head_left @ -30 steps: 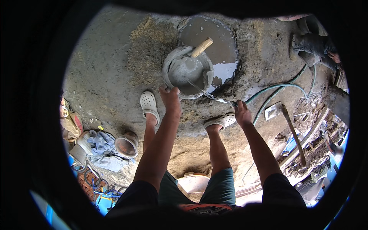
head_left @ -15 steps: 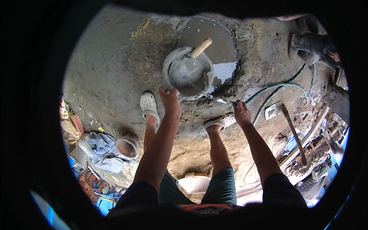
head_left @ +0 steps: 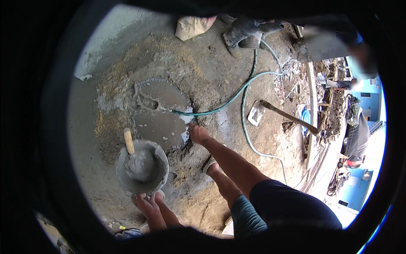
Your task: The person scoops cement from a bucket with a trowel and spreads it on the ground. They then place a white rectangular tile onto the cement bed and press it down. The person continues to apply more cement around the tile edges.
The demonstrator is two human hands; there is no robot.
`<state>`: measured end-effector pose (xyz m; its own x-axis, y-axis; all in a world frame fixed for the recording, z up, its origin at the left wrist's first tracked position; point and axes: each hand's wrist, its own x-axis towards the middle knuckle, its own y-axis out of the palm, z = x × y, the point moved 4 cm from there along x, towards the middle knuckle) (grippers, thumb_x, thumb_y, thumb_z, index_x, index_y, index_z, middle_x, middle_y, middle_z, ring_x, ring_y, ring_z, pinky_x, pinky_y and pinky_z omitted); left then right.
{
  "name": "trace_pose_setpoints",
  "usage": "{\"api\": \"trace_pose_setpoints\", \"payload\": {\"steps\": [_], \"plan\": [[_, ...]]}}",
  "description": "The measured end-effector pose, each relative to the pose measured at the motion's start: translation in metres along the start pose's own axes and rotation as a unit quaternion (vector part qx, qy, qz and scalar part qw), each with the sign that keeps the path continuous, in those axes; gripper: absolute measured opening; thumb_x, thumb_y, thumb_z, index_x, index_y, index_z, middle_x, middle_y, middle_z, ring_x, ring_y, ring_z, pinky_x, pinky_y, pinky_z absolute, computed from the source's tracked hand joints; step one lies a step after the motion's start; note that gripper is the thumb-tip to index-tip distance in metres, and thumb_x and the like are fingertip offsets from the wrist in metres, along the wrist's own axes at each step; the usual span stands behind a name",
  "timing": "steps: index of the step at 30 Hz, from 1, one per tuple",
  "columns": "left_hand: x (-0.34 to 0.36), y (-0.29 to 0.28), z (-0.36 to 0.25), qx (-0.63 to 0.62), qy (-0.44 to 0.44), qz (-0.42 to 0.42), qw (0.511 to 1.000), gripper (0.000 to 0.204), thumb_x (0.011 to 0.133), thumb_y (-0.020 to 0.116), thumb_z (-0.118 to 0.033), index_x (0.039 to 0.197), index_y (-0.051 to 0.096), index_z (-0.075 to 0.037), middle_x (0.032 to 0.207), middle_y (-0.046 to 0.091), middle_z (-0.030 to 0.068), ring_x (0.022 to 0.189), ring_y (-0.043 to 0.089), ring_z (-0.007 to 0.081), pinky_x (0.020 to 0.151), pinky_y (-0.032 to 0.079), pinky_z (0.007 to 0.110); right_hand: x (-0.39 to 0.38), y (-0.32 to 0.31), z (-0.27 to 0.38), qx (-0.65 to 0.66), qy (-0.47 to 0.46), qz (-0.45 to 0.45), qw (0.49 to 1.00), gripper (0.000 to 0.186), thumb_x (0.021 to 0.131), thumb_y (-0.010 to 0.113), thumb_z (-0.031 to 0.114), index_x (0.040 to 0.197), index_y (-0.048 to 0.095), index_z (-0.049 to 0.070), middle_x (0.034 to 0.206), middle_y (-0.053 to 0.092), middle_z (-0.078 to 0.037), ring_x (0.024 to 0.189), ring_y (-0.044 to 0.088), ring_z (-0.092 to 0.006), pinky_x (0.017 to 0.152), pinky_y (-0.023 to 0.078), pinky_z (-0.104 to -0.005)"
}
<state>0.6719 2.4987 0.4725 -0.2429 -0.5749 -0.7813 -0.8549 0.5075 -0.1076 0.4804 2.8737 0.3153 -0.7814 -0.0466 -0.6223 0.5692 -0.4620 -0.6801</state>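
Note:
A grey, mortar-smeared bucket (head_left: 120,175) holds wet cement mix (head_left: 146,167), and a pale wooden handle (head_left: 129,141) sticks up out of it. My left hand (head_left: 144,202) grips the bucket's near rim. Out ahead over the edge of a grey puddle (head_left: 163,127), my right hand (head_left: 198,134) is empty with its fingers apart. A green hose (head_left: 211,111) lies beyond that hand, its end resting in the watery mix.
A shovel (head_left: 289,117) lies on the dirt to the right, past a loop of the hose. Someone in work trousers (head_left: 241,34) stands at the far side near a sack (head_left: 194,27). Timber and rubble (head_left: 312,97) line the right side.
My right hand has let go of the hose, whose end now lies in the puddle. My view has turned right, so the bucket, still held by my left hand, appears lower left.

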Motion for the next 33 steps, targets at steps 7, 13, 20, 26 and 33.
{"api": "trace_pose_setpoints", "payload": {"steps": [7,13,20,26,33], "plan": [[-0.057,-0.057,-0.086,0.192,0.015,0.068,0.979,0.064,0.072,0.064,-0.014,0.134,0.05,-0.012,0.139,0.05,0.0115,0.126,0.051,0.0355,0.1,0.045,0.068,-0.381,-0.028,-0.138,0.083,0.331,-0.052,0.938,0.031,0.094,0.062,0.025,0.122,0.074,0.023,0.113,0.077,-0.02,0.107,0.075,-0.0385,0.094,0.059,-0.0493],[-0.157,-0.024,-0.124,0.275,0.066,0.232,0.931,0.066,0.069,0.058,-0.006,0.133,0.048,-0.014,0.141,0.052,0.0131,0.129,0.053,0.0404,0.099,0.046,0.076,-0.69,-0.041,-0.223,0.126,0.542,-0.151,0.817,0.025,0.098,0.059,0.028,0.109,0.076,0.014,0.107,0.077,-0.023,0.102,0.074,-0.0435,0.089,0.058,-0.0548],[-0.372,0.082,-0.031,0.404,0.069,0.344,0.845,0.063,0.074,0.057,-0.002,0.135,0.046,-0.014,0.138,0.052,0.0158,0.124,0.056,0.0383,0.098,0.05,0.074,-0.811,-0.055,-0.308,0.155,0.559,-0.352,0.735,0.026,0.098,0.065,0.026,0.118,0.073,0.011,0.101,0.078,-0.022,0.096,0.076,-0.0415,0.087,0.058,-0.0538],[-0.566,0.162,0.127,0.454,0.03,0.434,0.778,0.052,0.08,0.06,-0.004,0.13,0.049,-0.015,0.128,0.056,0.0125,0.117,0.058,0.0345,0.092,0.051,0.072,-0.849,-0.252,-0.365,0.392,0.429,-0.485,0.653,0.029,0.1,0.069,0.028,0.121,0.07,0.009,0.097,0.078,-0.019,0.09,0.077,-0.0329,0.086,0.059,-0.0442],[-0.767,0.255,0.306,0.453,-0.072,0.58,0.673,0.052,0.082,0.062,-0.002,0.131,0.047,-0.011,0.126,0.06,0.0097,0.11,0.062,0.0252,0.087,0.057,0.053,-0.85,-0.481,-0.356,0.456,0.084,-0.582,0.668,0.03,0.105,0.066,0.022,0.125,0.069,0.0,0.1,0.077,-0.01,0.089,0.074,-0.016,0.08,0.058,-0.0327]]}}
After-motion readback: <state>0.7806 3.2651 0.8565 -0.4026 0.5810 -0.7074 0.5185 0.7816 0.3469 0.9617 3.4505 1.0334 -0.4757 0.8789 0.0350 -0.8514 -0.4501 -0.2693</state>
